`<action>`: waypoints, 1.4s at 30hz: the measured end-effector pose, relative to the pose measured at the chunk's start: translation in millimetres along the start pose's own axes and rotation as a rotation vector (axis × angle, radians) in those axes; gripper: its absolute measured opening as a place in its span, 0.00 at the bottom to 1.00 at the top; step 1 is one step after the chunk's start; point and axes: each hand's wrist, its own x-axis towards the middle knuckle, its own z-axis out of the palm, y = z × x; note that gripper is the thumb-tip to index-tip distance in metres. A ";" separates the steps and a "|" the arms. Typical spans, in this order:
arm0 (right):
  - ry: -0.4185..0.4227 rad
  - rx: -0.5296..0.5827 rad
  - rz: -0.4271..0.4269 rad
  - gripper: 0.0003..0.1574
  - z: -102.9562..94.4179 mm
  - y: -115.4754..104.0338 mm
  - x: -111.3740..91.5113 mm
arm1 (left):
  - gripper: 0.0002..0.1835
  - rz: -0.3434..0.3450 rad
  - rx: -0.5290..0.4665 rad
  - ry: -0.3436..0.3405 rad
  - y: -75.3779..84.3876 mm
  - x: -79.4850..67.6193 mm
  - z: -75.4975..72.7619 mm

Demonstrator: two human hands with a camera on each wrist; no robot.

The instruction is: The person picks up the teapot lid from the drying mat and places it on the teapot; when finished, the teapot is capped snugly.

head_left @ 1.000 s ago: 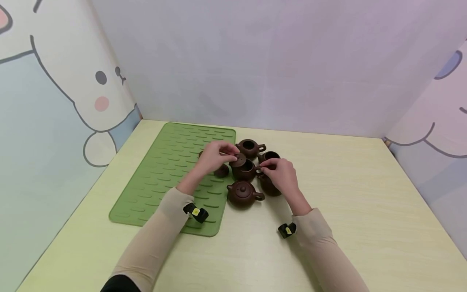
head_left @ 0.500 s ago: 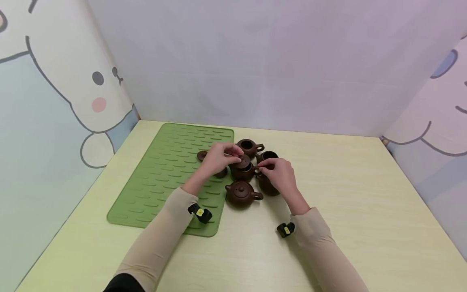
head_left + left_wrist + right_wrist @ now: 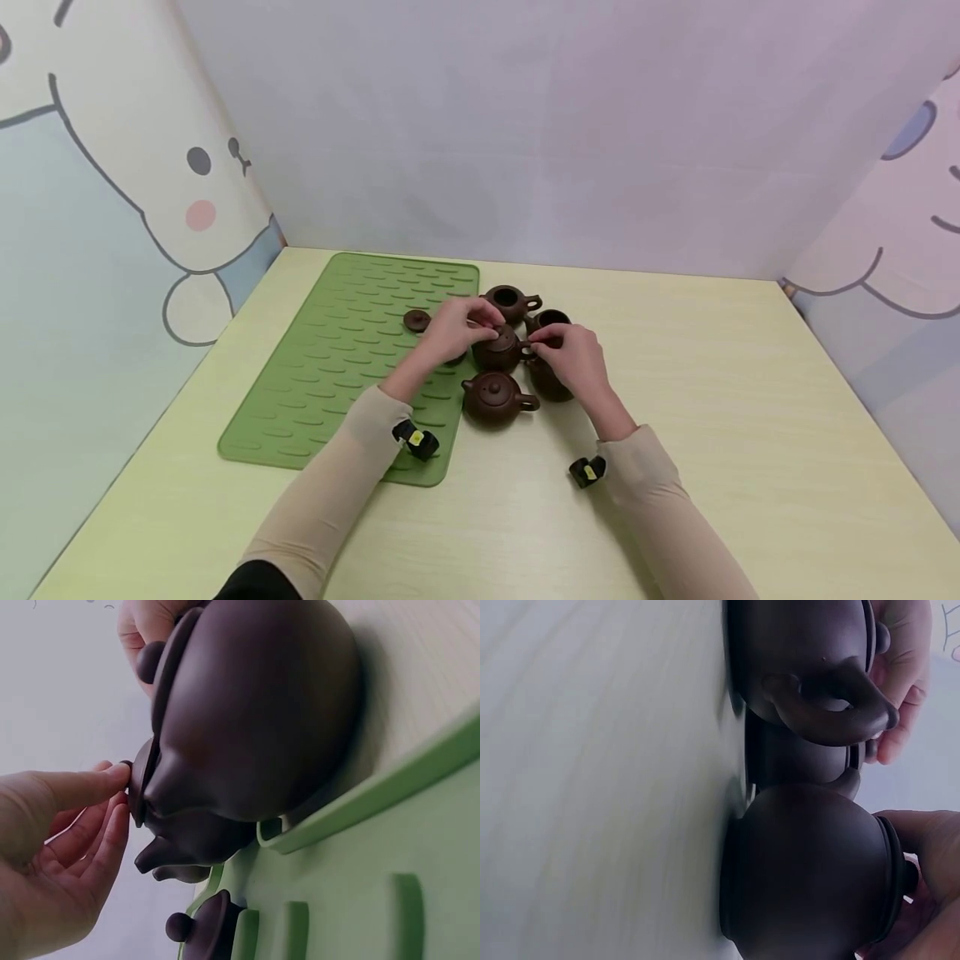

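Thumb and fingers of my left hand (image 3: 455,327) pinch the knob of a dark brown teapot lid (image 3: 139,780), which sits over the mouth of the middle teapot (image 3: 495,358). On the other side, my right hand (image 3: 576,357) pinches that teapot's handle (image 3: 527,350) between thumb and fingers. In front stands a lidded teapot (image 3: 491,402), its spout pointing left. Another teapot (image 3: 802,877) stands under my right hand, partly hidden by it. Behind are two teapots without lids, one at the back (image 3: 517,312) and one at the right (image 3: 542,325).
A green ridged mat (image 3: 330,367) covers the table's left part, its edge beside the teapots. On it lie a loose lid (image 3: 417,321) and, half hidden by my left hand, a second lid (image 3: 456,360). The pale table (image 3: 712,400) extends right. Walls stand behind and on both sides.
My left hand has moved slightly right and lowered the lid from above the middle teapot's open mouth onto it. My right hand has kept its place at the handle.
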 end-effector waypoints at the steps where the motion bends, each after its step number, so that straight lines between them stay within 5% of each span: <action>1: 0.000 0.009 -0.005 0.07 -0.8 0.3 -0.1 | 0.08 0.004 0.001 -0.002 0.0 0.2 0.5; 9: 0.003 0.107 -0.037 0.09 -13.4 7.2 -0.9 | 0.09 -0.004 0.001 -0.009 -1.2 -0.8 -0.1; 22: 0.076 0.106 -0.032 0.11 -36.4 31.5 1.6 | 0.10 -0.057 -0.025 0.036 -12.8 -9.4 -15.5; 42: 0.184 0.183 0.068 0.13 -49.6 60.5 5.1 | 0.11 -0.107 -0.032 0.054 -35.5 -21.2 -26.6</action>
